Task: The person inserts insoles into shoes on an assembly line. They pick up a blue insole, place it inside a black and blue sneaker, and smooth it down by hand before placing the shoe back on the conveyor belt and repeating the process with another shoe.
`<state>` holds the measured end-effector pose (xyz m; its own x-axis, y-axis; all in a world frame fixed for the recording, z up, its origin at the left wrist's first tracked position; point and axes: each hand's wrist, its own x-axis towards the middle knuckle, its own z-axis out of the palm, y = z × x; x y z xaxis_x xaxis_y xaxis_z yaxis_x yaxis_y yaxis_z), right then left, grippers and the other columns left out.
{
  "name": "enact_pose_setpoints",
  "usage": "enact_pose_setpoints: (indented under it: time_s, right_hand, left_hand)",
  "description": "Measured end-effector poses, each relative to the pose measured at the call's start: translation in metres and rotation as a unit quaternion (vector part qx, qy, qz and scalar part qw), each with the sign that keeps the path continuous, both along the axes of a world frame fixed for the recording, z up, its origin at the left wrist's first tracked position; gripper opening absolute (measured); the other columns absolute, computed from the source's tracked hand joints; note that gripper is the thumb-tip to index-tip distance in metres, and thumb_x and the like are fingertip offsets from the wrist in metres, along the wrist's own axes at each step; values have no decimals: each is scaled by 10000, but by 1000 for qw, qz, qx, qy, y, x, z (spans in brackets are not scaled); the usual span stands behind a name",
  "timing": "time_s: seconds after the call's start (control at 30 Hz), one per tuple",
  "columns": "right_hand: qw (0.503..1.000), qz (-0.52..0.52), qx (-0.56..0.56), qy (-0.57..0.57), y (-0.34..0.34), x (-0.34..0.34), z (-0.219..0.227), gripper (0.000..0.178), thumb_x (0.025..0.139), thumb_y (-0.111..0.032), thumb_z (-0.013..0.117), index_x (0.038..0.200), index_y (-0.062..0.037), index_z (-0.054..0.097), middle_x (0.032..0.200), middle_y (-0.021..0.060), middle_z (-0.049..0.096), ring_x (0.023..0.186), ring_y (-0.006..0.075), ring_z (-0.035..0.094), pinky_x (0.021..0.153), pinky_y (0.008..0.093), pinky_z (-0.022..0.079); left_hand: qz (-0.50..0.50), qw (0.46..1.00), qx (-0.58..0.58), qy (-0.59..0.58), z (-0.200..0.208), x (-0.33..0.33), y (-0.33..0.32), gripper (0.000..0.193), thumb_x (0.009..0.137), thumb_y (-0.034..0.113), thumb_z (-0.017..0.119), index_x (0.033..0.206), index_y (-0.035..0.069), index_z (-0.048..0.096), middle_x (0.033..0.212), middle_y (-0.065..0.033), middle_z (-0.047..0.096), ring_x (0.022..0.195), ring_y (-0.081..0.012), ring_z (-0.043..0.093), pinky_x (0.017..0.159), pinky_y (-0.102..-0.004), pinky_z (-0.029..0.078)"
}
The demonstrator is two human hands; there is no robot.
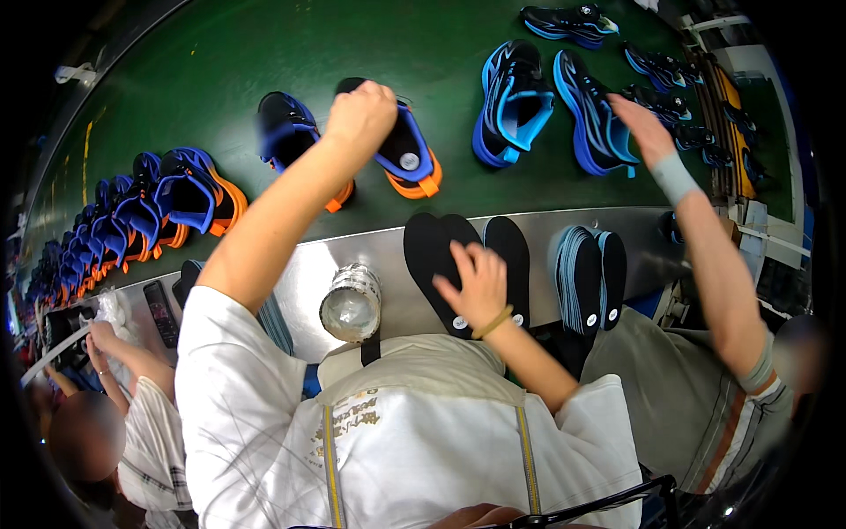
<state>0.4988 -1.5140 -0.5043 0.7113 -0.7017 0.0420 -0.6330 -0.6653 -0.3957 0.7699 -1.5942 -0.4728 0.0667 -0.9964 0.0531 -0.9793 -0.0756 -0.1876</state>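
My left hand (363, 115) reaches over the green work surface, fingers curled closed on the upper of a black and blue shoe (414, 167) with an orange sole. The fingertips and what lies under them are hidden. Just left of it is a similar shoe (286, 123), partly covered by my forearm. My right hand (480, 286), a yellowish band at its wrist, spreads its fingers low over black insoles (432, 256) lying on the metal ledge. Beside these, another black insole (507, 247) lies partly under the same hand. Whether the fingers touch them I cannot tell.
A wrapped, round container (351, 304) stands on the metal ledge (308, 251). Stacked insoles (577, 278) lie further right. A co-worker's hand (648, 132) is by a black and blue shoe (590, 115). Orange-soled shoes (189, 189) line up at left, near another person (145, 423).
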Motion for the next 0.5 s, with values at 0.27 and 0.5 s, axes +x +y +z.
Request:
enact_pose_setpoints:
  time_s: [0.27, 0.5]
  right_hand:
    - [989, -80, 120, 21, 50, -32, -21, 663, 554, -245, 672, 1140, -83, 410, 995, 147, 391, 923, 302, 393, 780, 377, 344]
    - [963, -256, 46, -76, 15, -94, -9, 667, 553, -131, 634, 1142, -19, 343, 1039, 202, 353, 945, 354, 404, 821, 410, 365]
  left_hand:
    - [-25, 988, -17, 151, 29, 41, 47, 288, 724, 107, 501, 996, 16, 472, 933, -135, 519, 849, -263, 540, 701, -368, 441]
    - [-39, 853, -4, 521, 41, -53, 166, 272, 672, 120, 595, 910, 12, 521, 715, -122, 492, 665, -260, 498, 604, -324, 411]
